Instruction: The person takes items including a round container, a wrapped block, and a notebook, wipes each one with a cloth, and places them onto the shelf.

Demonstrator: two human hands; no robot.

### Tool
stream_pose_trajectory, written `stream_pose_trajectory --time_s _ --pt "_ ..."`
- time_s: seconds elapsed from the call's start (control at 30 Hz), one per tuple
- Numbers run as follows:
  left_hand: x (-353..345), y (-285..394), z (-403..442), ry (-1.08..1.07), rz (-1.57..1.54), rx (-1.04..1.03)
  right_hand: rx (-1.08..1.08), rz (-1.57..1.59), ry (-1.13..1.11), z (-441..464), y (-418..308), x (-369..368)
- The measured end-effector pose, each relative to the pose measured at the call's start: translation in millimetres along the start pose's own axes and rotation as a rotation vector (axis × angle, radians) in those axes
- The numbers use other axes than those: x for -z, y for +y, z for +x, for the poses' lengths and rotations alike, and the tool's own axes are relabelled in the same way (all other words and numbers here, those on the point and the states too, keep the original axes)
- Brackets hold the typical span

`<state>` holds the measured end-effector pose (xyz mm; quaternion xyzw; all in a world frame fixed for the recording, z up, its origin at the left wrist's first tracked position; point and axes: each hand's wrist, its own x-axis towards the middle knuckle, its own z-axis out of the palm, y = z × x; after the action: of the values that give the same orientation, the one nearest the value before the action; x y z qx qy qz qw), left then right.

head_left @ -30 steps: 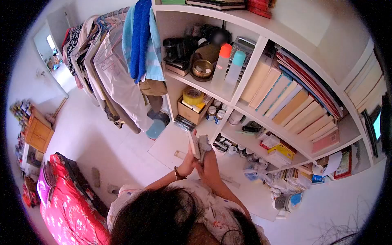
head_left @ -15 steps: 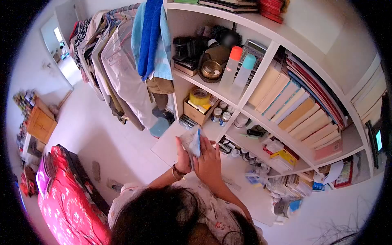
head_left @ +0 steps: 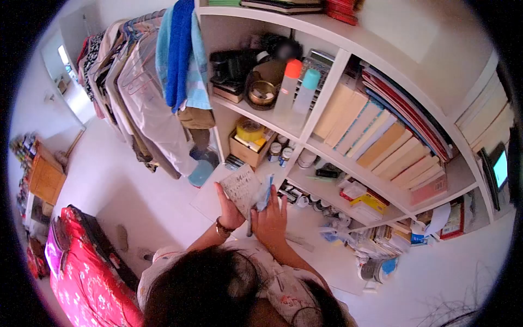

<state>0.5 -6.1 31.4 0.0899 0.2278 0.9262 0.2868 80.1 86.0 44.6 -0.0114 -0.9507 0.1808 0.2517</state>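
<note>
My left hand (head_left: 231, 211) grips a small pale board or booklet (head_left: 239, 188) with dark handwriting-like marks, its thumb along the left edge. On the other side, my right hand (head_left: 270, 222) is closed on a crumpled blue and whitish cloth (head_left: 265, 194), which sits beside the marked piece's right edge. A narrow grey part hangs down between the two hands. Both hands are raised in front of the lower shelves, and a bracelet is on the left wrist.
A white shelf unit (head_left: 327, 103) with books (head_left: 389, 133), two bottles and a small box (head_left: 248, 150) runs from centre to right. Clothes (head_left: 144, 98) hang at the left. A red floral cover (head_left: 90, 272) lies lower left, and a blue tub (head_left: 201, 173) stands near the shelf.
The pale piece has turned so its marked face shows, and the hands have moved slightly apart. The cloth now lies at its right side. The whole view has shifted a little.
</note>
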Motion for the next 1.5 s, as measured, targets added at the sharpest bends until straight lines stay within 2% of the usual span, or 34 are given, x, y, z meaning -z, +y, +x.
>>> stream_pose_trajectory --time_s 0.07,0.13,0.23,0.3,0.37,0.43,0.5,0.53,0.57,0.63,0.7,0.77,0.8,0.83,0.9,0.93,0.97,1.03,1.1,1.17,1.23,1.27,1.3,1.33,1.37,1.43,1.47,1.5 --pt "-4 -7 2 0.008 0.055 0.012 0.028 -0.039 0.024 2 7 2" --pt "-4 -19 -6 -0.005 0.14 0.188 0.027 -0.075 0.081 14 14 8" --pt "-2 -21 -14 0.054 0.084 0.289 -0.022 -0.076 0.118 30 16 26" --pt "11 -15 -10 0.079 0.135 0.284 -0.066 -0.054 0.088 19 13 16" --pt "5 -4 -3 0.0 -0.059 0.11 -0.008 -0.027 0.05 -4 16 -5" --pt "9 0 -1 0.012 -0.072 0.072 -0.001 -0.025 -0.019 -11 14 -4" --pt "13 -2 -4 -0.185 -0.108 0.146 0.089 -0.035 -0.081 -7 13 3" --pt "10 -10 -7 -0.076 -0.057 0.171 0.087 -0.042 -0.044 1 13 7" --pt "6 -15 -10 -0.081 -0.059 0.175 0.085 -0.048 -0.042 9 12 12" --pt "-8 -18 -17 0.146 0.15 0.269 -0.007 -0.039 0.136 22 10 20" --pt "0 -12 -14 0.166 0.162 0.29 -0.069 -0.041 0.193 14 14 5" --pt "1 0 -6 -0.114 -0.005 0.108 -0.026 -0.034 0.126 -7 18 -13" --pt "-4 7 -4 -0.126 -0.087 0.075 -0.036 -0.043 -0.09 -13 14 -10" --pt "4 4 -4 -0.125 -0.087 0.08 -0.041 -0.042 -0.091 -13 11 -9" --pt "25 -7 -6 -0.23 0.202 0.125 0.207 -0.084 0.046 -5 4 -7" --pt "11 -15 -15 0.039 0.324 0.135 0.142 -0.042 0.01 7 -2 11" --pt "9 -15 -15 0.038 0.321 0.138 0.141 -0.045 0.008 13 0 16" --pt "6 -12 -12 0.029 -0.046 0.205 0.097 -0.148 0.072 20 5 20" --pt "-2 0 -10 -0.015 -0.106 0.18 0.068 -0.178 0.089 14 6 12" --pt "-13 8 -7 -0.278 -0.093 0.075 -0.04 -0.031 -0.092 4 -1 7" --pt "29 -11 0 -0.345 -0.104 0.073 0.001 0.021 -0.097 -2 -4 2" --pt "60 -30 -4 -0.176 -0.011 0.106 0.101 -0.029 -0.112 2 -5 6" --pt "37 -28 -8 -0.024 0.106 0.07 0.2 -0.08 -0.126 7 -5 8" --pt "13 -25 -11 0.13 0.225 0.051 0.144 -0.012 -0.111 13 -1 10" --pt "9 -17 -11 0.127 0.224 0.055 0.141 -0.016 -0.11 14 2 10" --pt "9 0 -10 -0.009 -0.177 0.247 -0.015 -0.052 -0.007 16 4 10" --pt "6 4 -9 -0.005 -0.105 0.14 -0.022 -0.095 -0.023 14 3 13" --pt "6 7 -7 -0.005 -0.105 0.143 -0.025 -0.095 -0.024 9 2 11"
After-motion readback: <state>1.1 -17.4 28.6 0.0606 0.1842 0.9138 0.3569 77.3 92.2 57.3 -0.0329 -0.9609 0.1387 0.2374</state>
